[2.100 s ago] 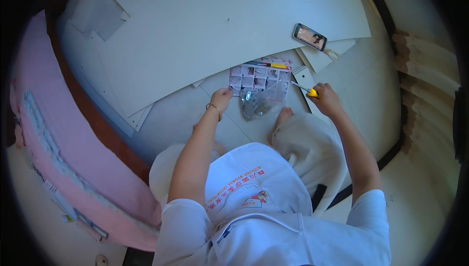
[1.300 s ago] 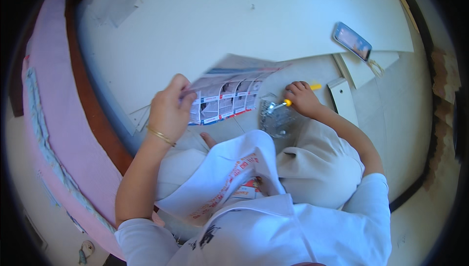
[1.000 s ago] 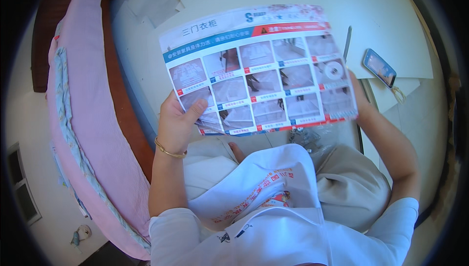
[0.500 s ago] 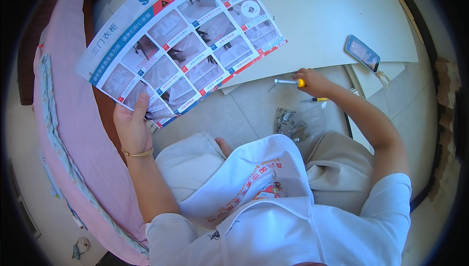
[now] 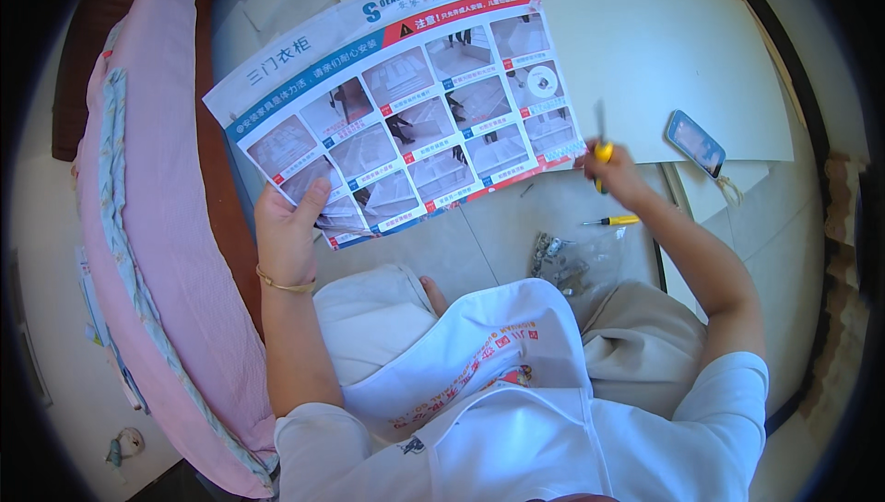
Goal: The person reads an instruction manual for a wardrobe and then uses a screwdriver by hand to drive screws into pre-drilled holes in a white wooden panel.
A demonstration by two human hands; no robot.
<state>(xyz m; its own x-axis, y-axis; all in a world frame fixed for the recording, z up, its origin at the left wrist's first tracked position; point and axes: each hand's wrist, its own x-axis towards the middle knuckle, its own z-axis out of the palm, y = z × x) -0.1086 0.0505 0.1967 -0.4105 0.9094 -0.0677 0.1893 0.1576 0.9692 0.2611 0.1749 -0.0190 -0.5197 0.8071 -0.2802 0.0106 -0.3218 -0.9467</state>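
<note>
My left hand (image 5: 290, 233) is closed on the lower left corner of a printed instruction sheet (image 5: 392, 107), thumb on its front. The sheet is tilted up toward me and shows rows of small photos under a blue and red band. At the sheet's lower right corner, my right hand (image 5: 622, 181) grips a screwdriver (image 5: 603, 152) by its yellow and black handle, the shaft pointing away from me. Whether those fingers also touch the paper, I cannot tell. On the floor below lies a second yellow-handled screwdriver (image 5: 618, 221), beside a clear plastic bag of metal fittings (image 5: 573, 270).
Large white panels (image 5: 673, 50) lie flat on the tiled floor ahead. A blue-edged phone (image 5: 696, 142) with a strap rests on them at the right. Along my left runs a long piece of furniture with a pink cover (image 5: 161, 225). My legs are folded in front of me.
The sheet has moved right and slightly down with my left hand. My right hand has shifted right to the sheet's corner, and its screwdriver has swung from pointing left to pointing away.
</note>
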